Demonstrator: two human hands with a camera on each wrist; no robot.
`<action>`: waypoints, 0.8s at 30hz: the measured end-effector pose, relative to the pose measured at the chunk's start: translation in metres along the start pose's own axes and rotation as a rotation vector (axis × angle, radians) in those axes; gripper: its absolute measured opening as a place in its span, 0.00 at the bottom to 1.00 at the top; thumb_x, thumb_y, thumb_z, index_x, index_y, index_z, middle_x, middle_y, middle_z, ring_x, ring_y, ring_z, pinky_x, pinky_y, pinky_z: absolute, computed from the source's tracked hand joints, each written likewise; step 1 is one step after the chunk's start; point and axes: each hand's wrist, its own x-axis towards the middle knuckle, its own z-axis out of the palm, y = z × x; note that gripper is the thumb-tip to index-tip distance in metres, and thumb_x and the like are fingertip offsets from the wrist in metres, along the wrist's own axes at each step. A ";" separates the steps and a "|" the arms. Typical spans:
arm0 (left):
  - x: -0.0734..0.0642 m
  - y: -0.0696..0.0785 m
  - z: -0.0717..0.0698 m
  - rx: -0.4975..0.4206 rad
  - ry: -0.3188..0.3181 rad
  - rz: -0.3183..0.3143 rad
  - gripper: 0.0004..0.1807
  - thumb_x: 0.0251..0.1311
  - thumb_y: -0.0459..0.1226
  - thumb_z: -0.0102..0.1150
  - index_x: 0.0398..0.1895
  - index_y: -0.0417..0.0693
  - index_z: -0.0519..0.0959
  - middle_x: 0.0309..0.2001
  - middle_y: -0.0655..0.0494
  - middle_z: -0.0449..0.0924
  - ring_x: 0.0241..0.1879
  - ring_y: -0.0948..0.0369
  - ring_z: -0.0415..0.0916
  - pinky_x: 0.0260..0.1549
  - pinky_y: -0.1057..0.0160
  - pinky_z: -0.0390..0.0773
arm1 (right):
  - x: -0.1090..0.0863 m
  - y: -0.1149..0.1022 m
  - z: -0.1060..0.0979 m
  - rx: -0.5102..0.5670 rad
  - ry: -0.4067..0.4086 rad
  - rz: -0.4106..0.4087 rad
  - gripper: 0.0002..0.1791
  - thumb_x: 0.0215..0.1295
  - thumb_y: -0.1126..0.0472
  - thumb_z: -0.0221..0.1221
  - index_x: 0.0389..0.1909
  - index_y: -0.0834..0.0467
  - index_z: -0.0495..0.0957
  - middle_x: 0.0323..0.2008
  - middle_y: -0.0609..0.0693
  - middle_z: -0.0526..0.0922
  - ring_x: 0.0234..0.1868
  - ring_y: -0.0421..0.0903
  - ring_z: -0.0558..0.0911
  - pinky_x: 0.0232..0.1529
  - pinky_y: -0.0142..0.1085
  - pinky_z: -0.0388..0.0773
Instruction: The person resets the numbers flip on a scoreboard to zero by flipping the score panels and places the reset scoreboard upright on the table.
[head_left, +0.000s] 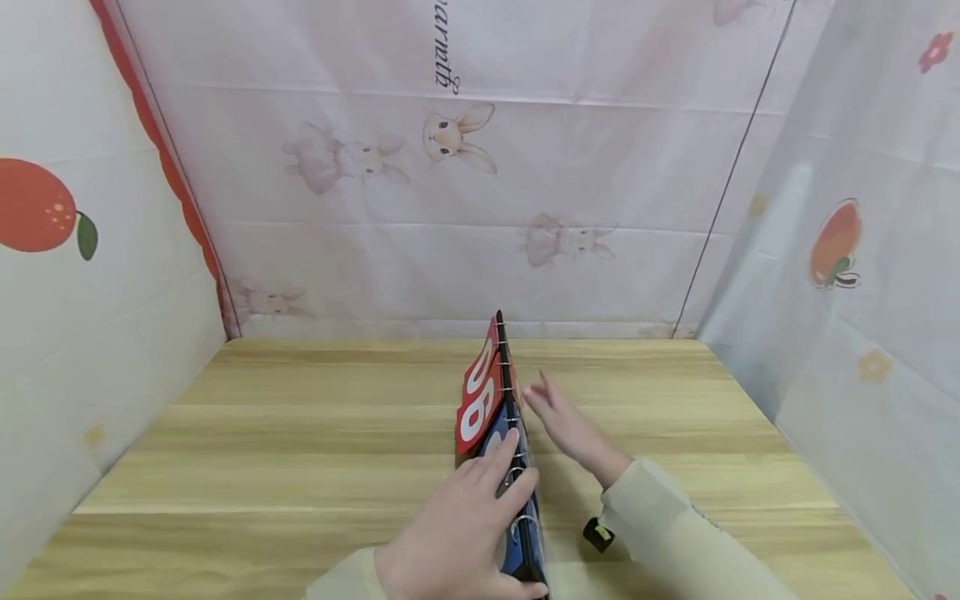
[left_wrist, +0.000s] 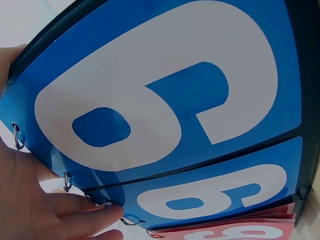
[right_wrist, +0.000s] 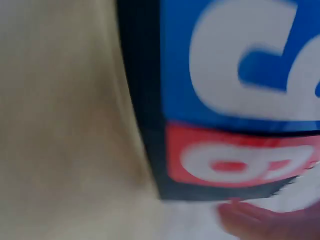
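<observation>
A tabletop flip scoreboard (head_left: 480,410) stands on edge, its ringed top spine running away from me. Red and blue number cards hang on its sides. My left hand (head_left: 453,529) holds the near part of it, fingers over the ring edge and thumb at the near end. In the left wrist view, blue cards with a white 6 (left_wrist: 230,45) fill most of the picture. To the right of the scoreboard's far half, my right hand (head_left: 573,429) is held with fingers extended. The right wrist view is blurred; fingertips (right_wrist: 245,217) appear near the board's end.
The scoreboard stands on a wood-grain table (head_left: 300,433). Printed cloth with rabbits (head_left: 450,137) hangs behind it, and patterned sheets (head_left: 840,250) enclose both sides. A small black object (head_left: 598,534) shows beneath the right sleeve.
</observation>
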 end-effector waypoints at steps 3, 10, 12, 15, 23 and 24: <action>-0.001 0.000 -0.001 0.024 0.030 0.016 0.52 0.42 0.76 0.44 0.63 0.50 0.64 0.69 0.37 0.52 0.54 0.50 0.71 0.50 0.51 0.72 | -0.003 0.009 0.006 0.145 -0.154 0.165 0.46 0.67 0.32 0.33 0.72 0.58 0.30 0.71 0.61 0.44 0.66 0.64 0.57 0.59 0.61 0.57; 0.001 0.000 -0.002 0.015 0.020 0.014 0.51 0.43 0.76 0.44 0.64 0.51 0.63 0.69 0.38 0.52 0.55 0.50 0.69 0.52 0.51 0.71 | -0.003 0.009 0.013 0.309 -0.182 0.161 0.44 0.71 0.37 0.33 0.71 0.63 0.30 0.71 0.66 0.40 0.68 0.65 0.52 0.60 0.60 0.55; 0.001 0.000 -0.003 0.009 0.007 0.006 0.51 0.43 0.76 0.44 0.63 0.51 0.64 0.69 0.38 0.52 0.55 0.50 0.69 0.52 0.51 0.71 | -0.003 0.006 0.013 0.307 -0.142 0.156 0.44 0.70 0.37 0.36 0.72 0.61 0.31 0.71 0.64 0.40 0.67 0.63 0.55 0.61 0.58 0.56; 0.001 0.000 -0.005 -0.011 -0.040 -0.016 0.50 0.43 0.76 0.43 0.63 0.53 0.64 0.69 0.40 0.51 0.56 0.50 0.69 0.52 0.50 0.71 | -0.005 0.002 0.010 0.301 -0.011 0.154 0.45 0.70 0.41 0.43 0.72 0.60 0.31 0.71 0.63 0.41 0.66 0.59 0.57 0.60 0.55 0.59; 0.001 -0.001 -0.006 -0.038 -0.099 -0.043 0.50 0.43 0.77 0.38 0.63 0.55 0.63 0.70 0.41 0.51 0.59 0.48 0.67 0.53 0.49 0.70 | -0.005 -0.025 -0.006 0.464 0.330 0.028 0.40 0.66 0.59 0.56 0.72 0.54 0.44 0.58 0.61 0.66 0.49 0.48 0.77 0.46 0.36 0.76; 0.000 -0.002 -0.006 -0.037 -0.099 -0.042 0.50 0.43 0.77 0.37 0.63 0.55 0.63 0.70 0.41 0.50 0.59 0.48 0.66 0.53 0.48 0.70 | -0.004 -0.031 -0.006 0.469 0.336 -0.005 0.39 0.66 0.60 0.56 0.72 0.53 0.45 0.58 0.59 0.65 0.50 0.48 0.77 0.46 0.35 0.76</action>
